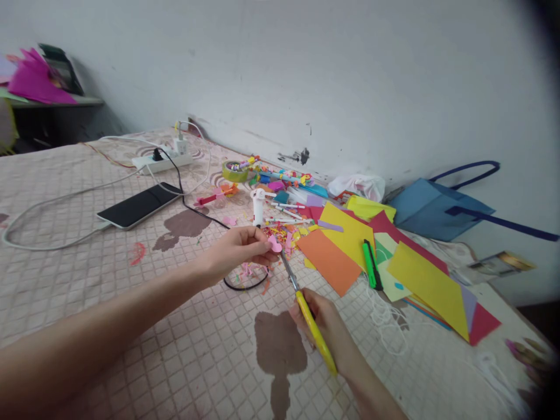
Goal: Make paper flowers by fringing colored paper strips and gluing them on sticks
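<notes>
My left hand (pixel 238 251) pinches a small pink paper piece (pixel 275 244) between thumb and fingers, above the middle of the table. Yellow-handled scissors (pixel 312 329) are gripped in my right hand (pixel 322 319), and their metal blades point up and left to the pink piece. The blade tips are at its lower right edge; whether they touch it is too small to tell. Just behind my left fingertips stands a white glue gun (pixel 258 207). Small colored paper scraps (pixel 280 238) lie beyond the blades.
Colored paper sheets (pixel 332 259), a green cutter (pixel 371 265) and white string (pixel 389 326) lie to the right. A blue bag (pixel 440 210) rests by the wall. On the left are a phone (pixel 140 206), cables and a power strip (pixel 161 161). Green tape (pixel 235 171) sits further back.
</notes>
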Demonstrator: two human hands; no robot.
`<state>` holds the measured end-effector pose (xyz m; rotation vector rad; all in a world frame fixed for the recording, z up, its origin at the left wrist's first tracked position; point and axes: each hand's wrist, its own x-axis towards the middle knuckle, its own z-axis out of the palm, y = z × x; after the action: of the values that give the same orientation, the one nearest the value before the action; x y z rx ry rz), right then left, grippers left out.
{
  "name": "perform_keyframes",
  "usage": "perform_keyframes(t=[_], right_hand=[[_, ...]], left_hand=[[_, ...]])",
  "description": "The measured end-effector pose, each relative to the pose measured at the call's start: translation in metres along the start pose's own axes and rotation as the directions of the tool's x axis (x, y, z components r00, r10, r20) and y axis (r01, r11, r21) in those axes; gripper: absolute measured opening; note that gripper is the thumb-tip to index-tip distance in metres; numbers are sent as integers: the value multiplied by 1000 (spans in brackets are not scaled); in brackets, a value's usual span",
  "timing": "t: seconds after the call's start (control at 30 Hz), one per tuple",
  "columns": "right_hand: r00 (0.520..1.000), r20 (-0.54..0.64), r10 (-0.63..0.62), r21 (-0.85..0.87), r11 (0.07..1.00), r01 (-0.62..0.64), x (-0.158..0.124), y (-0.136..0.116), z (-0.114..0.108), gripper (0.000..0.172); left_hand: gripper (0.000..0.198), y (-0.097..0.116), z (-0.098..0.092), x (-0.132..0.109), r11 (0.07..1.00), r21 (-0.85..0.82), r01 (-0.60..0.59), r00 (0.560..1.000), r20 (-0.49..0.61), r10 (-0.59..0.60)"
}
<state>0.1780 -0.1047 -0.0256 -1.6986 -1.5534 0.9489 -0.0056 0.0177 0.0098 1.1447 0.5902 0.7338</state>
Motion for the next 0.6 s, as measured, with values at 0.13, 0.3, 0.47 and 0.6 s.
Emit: perform_keyframes(t=[0.13, 0.3, 0.47, 0.6], right_hand=[[999, 19, 35, 25, 999, -35, -1, -2, 0, 37], [999, 20, 46, 30, 998, -46, -1, -1, 0, 37], [999, 13, 48, 33, 998, -48, -1, 0, 1, 34], [999, -6, 32, 32, 999, -32, 0, 0, 3, 35]], left_hand=[[21, -1, -1, 1, 1000, -7, -11, 1000, -1, 11], [20, -2, -2, 2, 1000, -7, -14, 1000, -14, 14], [18, 1, -1, 1, 1000, -4, -14, 999, -48, 14], [17, 2, 0, 1, 1000, -15, -23, 998, -53, 22]])
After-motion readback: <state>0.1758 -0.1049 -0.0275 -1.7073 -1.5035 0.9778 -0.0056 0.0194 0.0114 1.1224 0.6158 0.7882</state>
